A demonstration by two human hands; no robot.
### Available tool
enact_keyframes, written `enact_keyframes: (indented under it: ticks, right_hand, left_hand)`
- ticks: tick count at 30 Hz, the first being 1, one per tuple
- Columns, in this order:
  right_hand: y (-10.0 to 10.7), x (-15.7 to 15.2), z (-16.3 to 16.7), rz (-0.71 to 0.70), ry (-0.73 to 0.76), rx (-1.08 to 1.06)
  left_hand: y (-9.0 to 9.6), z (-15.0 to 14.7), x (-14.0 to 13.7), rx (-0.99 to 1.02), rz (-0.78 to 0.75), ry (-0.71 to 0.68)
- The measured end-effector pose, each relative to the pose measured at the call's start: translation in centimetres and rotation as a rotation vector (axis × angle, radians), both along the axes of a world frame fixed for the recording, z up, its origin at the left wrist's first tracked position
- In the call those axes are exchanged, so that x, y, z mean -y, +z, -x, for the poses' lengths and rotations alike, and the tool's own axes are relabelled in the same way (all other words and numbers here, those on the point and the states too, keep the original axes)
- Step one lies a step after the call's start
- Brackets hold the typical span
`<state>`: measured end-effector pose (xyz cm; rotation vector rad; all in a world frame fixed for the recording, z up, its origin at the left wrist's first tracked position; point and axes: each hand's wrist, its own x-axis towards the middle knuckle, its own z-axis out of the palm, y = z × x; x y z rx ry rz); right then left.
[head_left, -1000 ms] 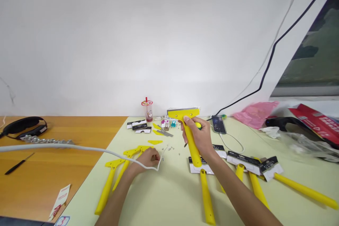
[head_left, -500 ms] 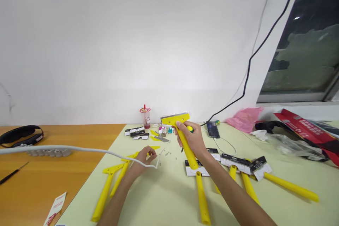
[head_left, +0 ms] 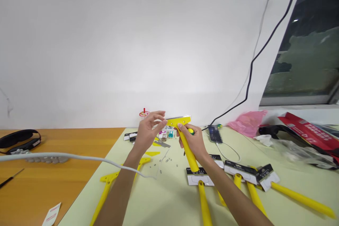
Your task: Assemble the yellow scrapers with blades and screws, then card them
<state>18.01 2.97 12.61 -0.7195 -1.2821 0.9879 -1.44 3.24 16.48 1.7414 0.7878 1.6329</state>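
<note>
My right hand [head_left: 194, 142] is wrapped round the handle of a yellow scraper [head_left: 187, 148], its head up and a metal blade along the top edge. A rounded yellow-green handle end [head_left: 191, 131], with a thin dark shaft below, also sticks out of this hand. My left hand [head_left: 148, 130] is raised at the left end of the scraper head, thumb and fingers curled towards each other; anything between them is too small to make out. Several small metal screws [head_left: 167, 160] lie scattered on the table below. Flat yellow pieces [head_left: 153, 154] and loose blades [head_left: 162, 143] lie behind them.
Several carded yellow scrapers [head_left: 203, 201] lie at right, uncarded ones [head_left: 106, 187] at left, partly behind my left arm. A white cable [head_left: 79, 156] crosses the left foreground. Further back are a phone [head_left: 215, 134], a pink bag [head_left: 247, 123] and a red-lidded cup [head_left: 144, 113].
My left hand has risen from the table beside the screws to the left end of the scraper head. My right hand still holds the scraper in nearly the same place.
</note>
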Motion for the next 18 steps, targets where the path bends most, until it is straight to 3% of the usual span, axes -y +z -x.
enact_keyframes:
  ticks: [5, 18]
  right_hand:
    - [-0.8, -1.1, -0.3, 0.024, -0.040, 0.007]
    - [-1.1, -1.3, -0.1, 0.064, -0.054, 0.091]
  left_hand:
    - [-0.3, -1.3, -2.1, 0.026, 0.159, -0.121]
    - [-1.2, -0.6, -3.3, -0.031, 0.226, -0.152]
